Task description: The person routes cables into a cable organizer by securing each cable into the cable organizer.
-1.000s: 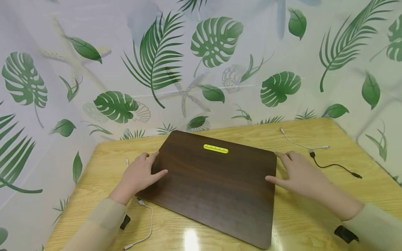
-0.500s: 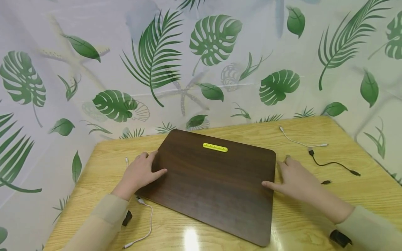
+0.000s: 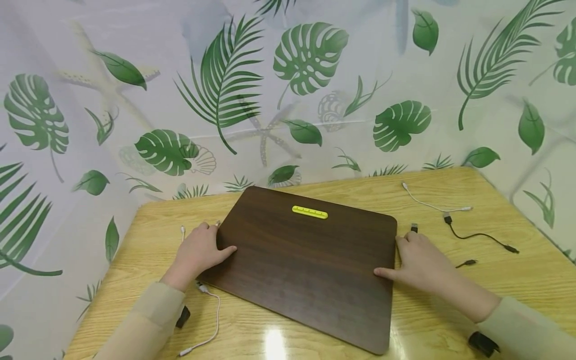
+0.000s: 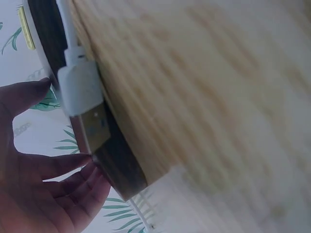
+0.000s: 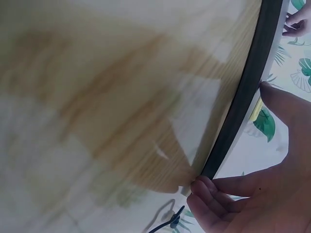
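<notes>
A dark brown wooden board (image 3: 306, 270) lies at a slant on the table, with a yellow cable clip strip (image 3: 309, 212) near its far edge. My left hand (image 3: 201, 250) holds the board's left edge, thumb on top and fingers at the side. Opposite it, my right hand (image 3: 420, 262) grips the right edge, its thumb also on the top face. In the left wrist view a white USB plug (image 4: 80, 87) stands in front of the board's edge (image 4: 124, 165). The right wrist view shows my fingertips at the board's dark edge (image 5: 238, 104).
On the wood-grain table (image 3: 342, 187), a white cable (image 3: 434, 204) and a black cable (image 3: 479, 236) lie at the right. A black USB plug (image 3: 414, 228) shows beyond my right hand. Another white cable (image 3: 218, 315) lies at the front left. A leaf-patterned curtain (image 3: 252, 100) hangs behind.
My right hand has slid toward me along the board's edge, uncovering parts of a black cable. My left fingertips have drawn in a little, and a small plug shows beside them. The board stays put.
</notes>
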Action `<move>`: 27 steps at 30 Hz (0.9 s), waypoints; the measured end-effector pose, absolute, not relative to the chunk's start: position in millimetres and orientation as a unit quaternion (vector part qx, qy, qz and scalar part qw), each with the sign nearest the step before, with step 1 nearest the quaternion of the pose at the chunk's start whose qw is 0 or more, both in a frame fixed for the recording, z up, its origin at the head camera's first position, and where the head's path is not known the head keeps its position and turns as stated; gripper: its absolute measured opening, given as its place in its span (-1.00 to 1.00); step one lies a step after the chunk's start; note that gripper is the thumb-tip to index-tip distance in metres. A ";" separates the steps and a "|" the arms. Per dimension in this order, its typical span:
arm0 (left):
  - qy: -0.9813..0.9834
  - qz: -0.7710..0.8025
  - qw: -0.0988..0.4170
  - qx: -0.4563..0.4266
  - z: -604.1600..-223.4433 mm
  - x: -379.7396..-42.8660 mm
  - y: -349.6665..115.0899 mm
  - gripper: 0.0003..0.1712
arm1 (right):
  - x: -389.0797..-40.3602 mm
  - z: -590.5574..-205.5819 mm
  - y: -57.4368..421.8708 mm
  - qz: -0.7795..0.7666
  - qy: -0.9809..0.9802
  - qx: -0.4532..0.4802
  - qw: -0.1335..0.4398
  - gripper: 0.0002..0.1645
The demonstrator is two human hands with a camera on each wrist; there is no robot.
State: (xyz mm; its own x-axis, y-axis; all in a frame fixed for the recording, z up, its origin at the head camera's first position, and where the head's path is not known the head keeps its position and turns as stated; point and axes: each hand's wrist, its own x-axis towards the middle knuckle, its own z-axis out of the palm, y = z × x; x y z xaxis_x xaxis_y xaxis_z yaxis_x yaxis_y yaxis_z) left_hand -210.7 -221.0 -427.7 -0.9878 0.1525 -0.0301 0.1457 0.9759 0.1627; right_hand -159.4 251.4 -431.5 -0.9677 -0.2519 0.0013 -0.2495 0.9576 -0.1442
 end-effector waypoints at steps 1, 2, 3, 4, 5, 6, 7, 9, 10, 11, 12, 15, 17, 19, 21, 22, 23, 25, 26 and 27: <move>0.994 0.079 0.021 0.074 -427.7 -210.6 -220.9 -0.09 | -159.3 -431.3 251.5 -0.072 0.989 -0.128 0.008 0.34; 0.994 0.078 0.020 0.074 -427.7 -210.6 -221.2 -0.11 | -159.3 -431.3 251.5 -0.071 0.989 -0.129 0.008 0.32; 0.994 0.077 0.019 0.075 -427.5 -210.5 -221.1 -0.12 | -159.4 -431.5 251.6 -0.072 0.989 -0.129 0.009 0.32; 0.994 0.075 0.018 0.075 -427.6 -210.7 -221.0 -0.13 | -159.7 -431.8 251.7 -0.073 0.989 -0.129 0.009 0.30; 0.994 0.075 0.018 0.073 -427.6 -210.8 -221.1 -0.13 | -159.9 -432.0 251.7 -0.075 0.989 -0.130 0.009 0.29; 0.994 0.073 0.018 0.073 -427.3 -211.0 -220.9 -0.14 | -160.2 -432.2 251.7 -0.077 0.988 -0.131 0.009 0.29; 0.995 0.072 0.018 0.072 -427.1 -211.3 -220.8 -0.14 | -160.5 -432.4 251.9 -0.079 0.988 -0.131 0.010 0.28; 0.995 0.070 0.020 0.071 -427.1 -211.7 -220.5 -0.15 | -161.1 -432.8 252.1 -0.082 0.988 -0.131 0.012 0.27; 0.995 0.070 0.021 0.070 -426.7 -211.6 -220.0 -0.15 | -161.3 -432.9 252.2 -0.085 0.988 -0.132 0.013 0.26; 0.995 0.070 0.021 0.070 -426.5 -211.6 -219.7 -0.14 | -161.5 -432.9 252.2 -0.087 0.987 -0.132 0.014 0.26; 0.995 0.070 0.021 0.070 -426.6 -211.7 -219.6 -0.15 | -161.7 -432.9 252.2 -0.089 0.987 -0.132 0.016 0.25; 0.995 0.071 0.020 0.071 -426.9 -211.5 -219.3 -0.15 | -162.5 -432.8 252.5 -0.097 0.986 -0.134 0.020 0.23; 0.995 0.071 0.018 0.071 -427.6 -211.0 -219.3 -0.16 | -163.6 -432.7 252.8 -0.107 0.985 -0.133 0.025 0.22; 0.995 0.069 0.014 0.071 -428.2 -210.3 -219.1 -0.17 | -165.6 -432.8 253.3 -0.118 0.984 -0.131 0.030 0.21; 0.995 0.070 0.011 0.072 -428.3 -209.2 -218.4 -0.18 | -168.1 -432.5 253.9 -0.129 0.983 -0.129 0.034 0.19; 0.995 0.070 0.009 0.073 -428.2 -208.5 -217.7 -0.18 | -169.5 -432.2 254.3 -0.135 0.982 -0.127 0.036 0.17; 0.995 0.071 0.008 0.073 -428.1 -208.0 -217.2 -0.18 | -170.8 -431.9 254.6 -0.142 0.981 -0.125 0.039 0.12; 0.995 0.072 0.006 0.073 -427.8 -206.7 -215.7 -0.19 | -173.2 -430.8 255.3 -0.150 0.980 -0.123 0.041 0.02; 0.995 0.072 0.006 0.072 -427.5 -205.9 -214.9 -0.18 | -174.3 -430.2 255.5 -0.153 0.980 -0.123 0.042 -0.02; 0.995 0.072 0.007 0.070 -427.4 -205.3 -214.3 -0.17 | -175.3 -429.8 255.8 -0.156 0.979 -0.121 0.045 -0.05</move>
State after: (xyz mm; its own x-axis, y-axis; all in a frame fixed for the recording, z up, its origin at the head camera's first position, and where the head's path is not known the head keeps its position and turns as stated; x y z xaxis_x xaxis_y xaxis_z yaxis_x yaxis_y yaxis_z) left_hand -205.3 -214.3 -427.4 -0.9900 0.1411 -0.0039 0.1391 0.9799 0.1433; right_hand -175.3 255.8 -429.8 -0.9665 -0.2517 -0.0503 -0.2236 0.9220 -0.3160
